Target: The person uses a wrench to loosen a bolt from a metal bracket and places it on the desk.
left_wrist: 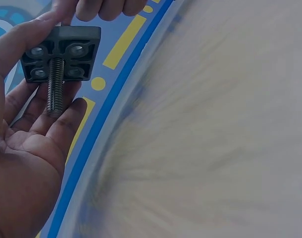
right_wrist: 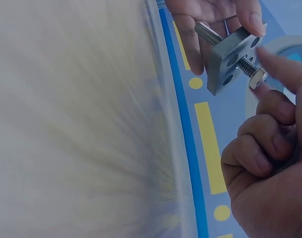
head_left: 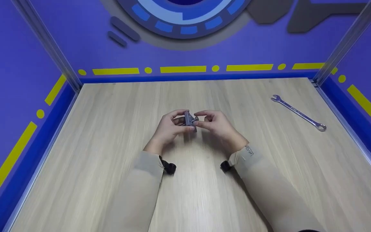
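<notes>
A small grey square plate with round holes near its corners is held up over the table by the left hand, between thumb and fingers. Through the plate's middle runs a threaded hex bolt. In the left wrist view its long threaded end sticks out toward the left palm, beside recessed pockets. On the other side, the right hand has thumb and index finger at the bolt head, pinching it; the index finger is blurred. The right hand's other fingers are curled in.
A combination wrench lies slanted on the wooden table, to the right of the hands. Blue panels with yellow marks close off the back and both sides. Metal posts stand at the back corners.
</notes>
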{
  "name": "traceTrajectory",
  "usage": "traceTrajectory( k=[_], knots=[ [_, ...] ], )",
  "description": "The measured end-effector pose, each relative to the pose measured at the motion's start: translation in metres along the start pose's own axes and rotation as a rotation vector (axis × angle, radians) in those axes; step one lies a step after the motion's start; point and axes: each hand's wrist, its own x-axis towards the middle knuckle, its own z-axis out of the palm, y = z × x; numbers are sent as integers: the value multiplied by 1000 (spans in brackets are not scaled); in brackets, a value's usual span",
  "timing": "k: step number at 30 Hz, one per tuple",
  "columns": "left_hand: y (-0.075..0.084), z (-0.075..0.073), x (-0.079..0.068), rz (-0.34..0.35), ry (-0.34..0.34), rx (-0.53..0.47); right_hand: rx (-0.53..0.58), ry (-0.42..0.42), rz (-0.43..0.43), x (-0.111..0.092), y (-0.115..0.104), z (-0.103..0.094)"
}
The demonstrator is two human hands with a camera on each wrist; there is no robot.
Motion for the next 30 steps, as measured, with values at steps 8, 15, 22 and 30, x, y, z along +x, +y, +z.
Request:
traceTrajectory(
  k=[8, 15, 22, 30],
  knots=[
    [0, 1, 1, 8, -32, 36, -101, 51, 75, 1, 0, -3],
    [-1, 1, 0, 15, -32, 27, -73, 23, 35, 1, 1, -3],
    [-1, 0, 0, 7, -25, -3, -27, -8, -38, 1, 1, -3],
    [0, 0, -1, 1, -10, 8, -55, 11, -96, 0, 1, 0]
  ],
)
